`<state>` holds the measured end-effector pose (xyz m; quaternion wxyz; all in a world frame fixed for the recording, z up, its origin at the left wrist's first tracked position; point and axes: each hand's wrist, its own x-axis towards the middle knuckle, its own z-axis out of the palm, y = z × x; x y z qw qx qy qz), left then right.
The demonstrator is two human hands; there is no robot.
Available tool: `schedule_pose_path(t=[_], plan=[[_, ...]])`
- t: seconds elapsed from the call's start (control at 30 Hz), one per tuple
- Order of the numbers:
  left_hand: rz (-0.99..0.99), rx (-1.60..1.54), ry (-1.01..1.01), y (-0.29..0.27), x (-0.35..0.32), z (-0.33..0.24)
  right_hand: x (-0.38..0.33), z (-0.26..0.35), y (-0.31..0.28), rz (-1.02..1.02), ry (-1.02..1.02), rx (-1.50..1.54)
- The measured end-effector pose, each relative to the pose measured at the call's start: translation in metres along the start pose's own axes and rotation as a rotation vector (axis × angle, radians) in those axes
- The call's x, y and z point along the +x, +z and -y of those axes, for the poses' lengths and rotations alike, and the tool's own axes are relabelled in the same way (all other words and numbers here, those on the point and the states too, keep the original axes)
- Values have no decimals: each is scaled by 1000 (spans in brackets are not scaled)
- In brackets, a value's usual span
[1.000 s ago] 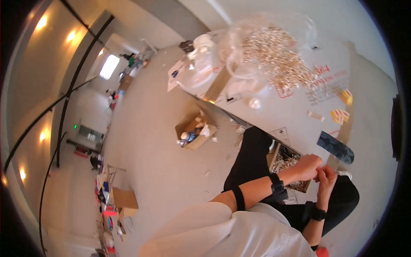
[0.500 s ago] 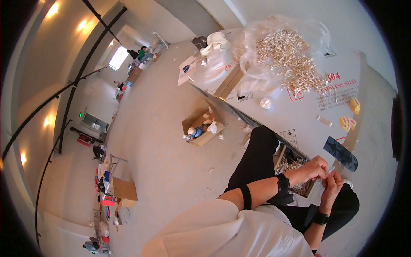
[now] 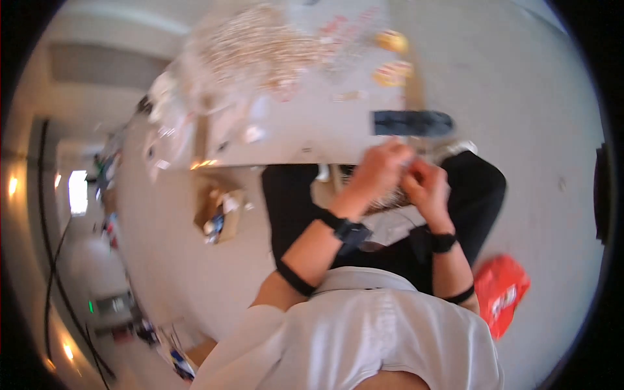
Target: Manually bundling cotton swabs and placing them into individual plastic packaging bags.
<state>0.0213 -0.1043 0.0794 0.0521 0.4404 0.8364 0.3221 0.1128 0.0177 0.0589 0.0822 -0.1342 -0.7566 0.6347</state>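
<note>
My left hand (image 3: pixel 383 168) and my right hand (image 3: pixel 430 188) meet at the fingertips, above my lap and near the table edge. Both are closed in a pinch; blur hides whatever small thing is between them. Below them, partly covered by my arms, is a box of loose cotton swabs (image 3: pixel 388 200). Just beyond my fingers a dark, round-ended strip (image 3: pixel 413 123) juts over the table's right edge. Farther back on the table (image 3: pixel 312 133) lie a small bundle of swabs (image 3: pixel 350 95) and a big heap of cotton swabs (image 3: pixel 260 49) on clear plastic.
Yellow packets (image 3: pixel 393 73) sit along the table's right edge. A small whitish round thing (image 3: pixel 253 134) stands near its front. On the floor are an open cardboard box (image 3: pixel 237 218) at left and a red bag (image 3: pixel 500 292) at right. My knees flank the swab box.
The whole view has turned and blurred, so the table now lies straight ahead and the red bag has come into sight. My hands stay pinched together over the swab box.
</note>
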Motion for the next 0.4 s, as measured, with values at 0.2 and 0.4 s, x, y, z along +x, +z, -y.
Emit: schedule_pose_path(t=[0.2, 0.4], plan=[[-70, -508, -299, 32, 52, 14, -1, -31, -32, -501, 276, 757], [-1, -774, -342, 75, 125, -4, 29, -41, -63, -443, 458, 1030]])
